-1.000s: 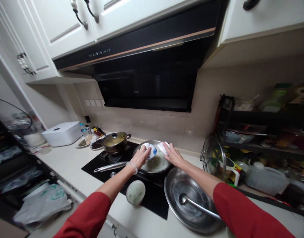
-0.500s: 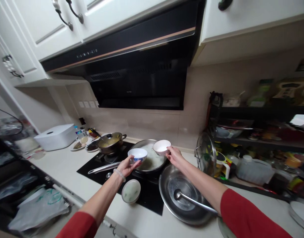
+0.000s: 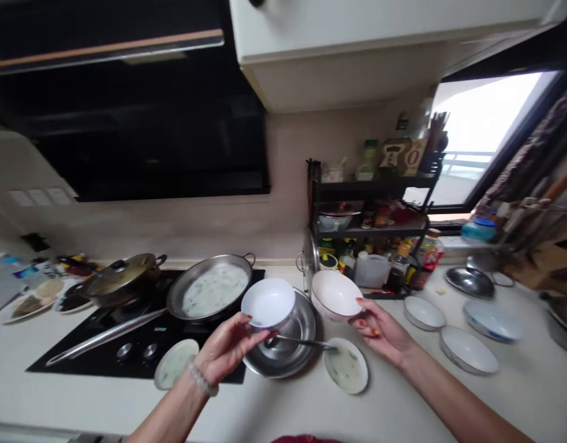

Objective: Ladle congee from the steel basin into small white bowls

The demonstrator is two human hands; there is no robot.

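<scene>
A white bowl [image 3: 268,301] is gripped at its near rim by my left hand [image 3: 230,344], thumb above and fingers beneath. My right hand [image 3: 380,329] pinches the rim of a second bowl [image 3: 336,292], white inside and pinkish outside. Both bowls look empty and hang side by side, apart. Under them sits a large steel basin [image 3: 283,363], with a ladle [image 3: 304,342] lying across its rim. The ladle's handle end reaches over a bowl of pale green-flecked soup [image 3: 346,369] on the counter. Another filled bowl [image 3: 176,363] stands left of my left wrist.
On the black cooktop [image 3: 93,344], a long-handled pan [image 3: 213,286] holds white soup, beside a lidded pot [image 3: 124,280]. A black shelf rack [image 3: 373,234] of bottles stands against the wall. Several bowls [image 3: 470,351] and a metal plate [image 3: 469,281] lie to the right.
My view has turned right, showing the window and right-hand counter. Both hands have carried their bowls rightward, from over the pan to over the basin and its right side.
</scene>
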